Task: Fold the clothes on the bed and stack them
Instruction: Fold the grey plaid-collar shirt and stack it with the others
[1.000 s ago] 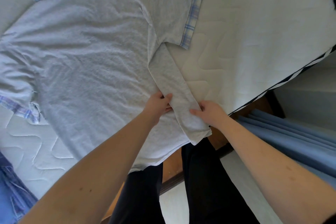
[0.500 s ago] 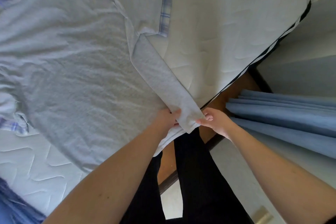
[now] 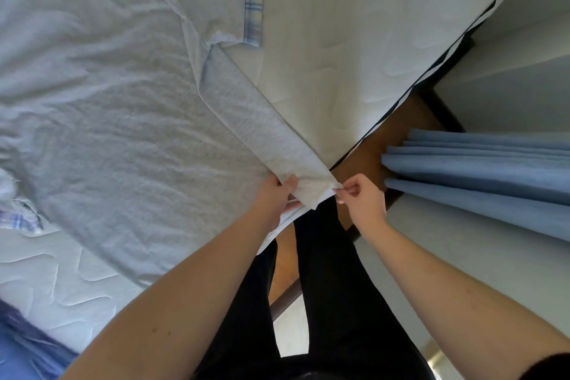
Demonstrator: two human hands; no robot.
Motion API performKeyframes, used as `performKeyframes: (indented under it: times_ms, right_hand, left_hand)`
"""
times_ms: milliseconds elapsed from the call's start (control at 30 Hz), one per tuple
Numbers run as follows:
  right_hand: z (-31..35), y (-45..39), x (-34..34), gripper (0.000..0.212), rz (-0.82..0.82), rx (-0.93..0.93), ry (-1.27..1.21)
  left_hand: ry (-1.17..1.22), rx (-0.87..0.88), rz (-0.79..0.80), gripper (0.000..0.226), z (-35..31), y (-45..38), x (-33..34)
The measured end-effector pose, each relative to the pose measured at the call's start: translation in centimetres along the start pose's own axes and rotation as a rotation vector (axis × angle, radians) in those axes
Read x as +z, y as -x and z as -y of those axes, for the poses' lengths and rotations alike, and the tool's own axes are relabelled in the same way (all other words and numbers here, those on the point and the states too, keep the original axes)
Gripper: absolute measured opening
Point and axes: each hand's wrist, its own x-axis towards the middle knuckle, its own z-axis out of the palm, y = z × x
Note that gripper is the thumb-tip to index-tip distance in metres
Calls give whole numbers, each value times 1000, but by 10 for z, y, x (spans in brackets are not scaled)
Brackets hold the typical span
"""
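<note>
Both grips pinch folded shirt [image 3: 117, 108] edge: left hand [image 3: 274, 194], right hand [image 3: 361, 197] | step: side fold | next: tension, lay flat on bed [image 3: 354, 40]

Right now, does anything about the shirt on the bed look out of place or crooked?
Slightly. The grey shirt lies at a slant, and its hem hangs over the mattress edge, where the left hand and right hand pinch the folded strip. No damage shows.

A home bedroom — a quilted white mattress [image 3: 354, 49] on a wooden bed frame [image 3: 379, 145], blue curtains [image 3: 481, 176] beside it.
</note>
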Motion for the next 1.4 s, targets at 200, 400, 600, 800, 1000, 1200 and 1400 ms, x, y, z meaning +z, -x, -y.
performKeyframes:
  times_ms: [200, 400, 600, 800, 1000, 1200, 1400]
  right_hand:
    - [13, -9, 17, 10, 133, 182, -310]
    - [25, -18, 15, 26, 349, 81, -78]
    - [19, -14, 1, 24, 349, 84, -135]
    - [2, -19, -9, 18, 335, 85, 212]
    - [19, -21, 9, 27, 166, -28, 80]
    - [56, -34, 20, 19, 23, 54, 652]
    - [113, -32, 27, 19, 83, -113, 205]
  left_hand:
    - [-214, 53, -58, 13, 8, 2, 2]
    - [-104, 27, 90, 38, 4, 13, 7]
    - [63, -85, 27, 33, 7, 24, 15]
    - [-403, -15, -17, 13, 19, 21, 8]
    - [-655, -29, -15, 21, 16, 17, -3]
    - [-736, 124, -113, 18, -21, 22, -27]
    - [-620, 313, -261, 17, -80, 36, -75]
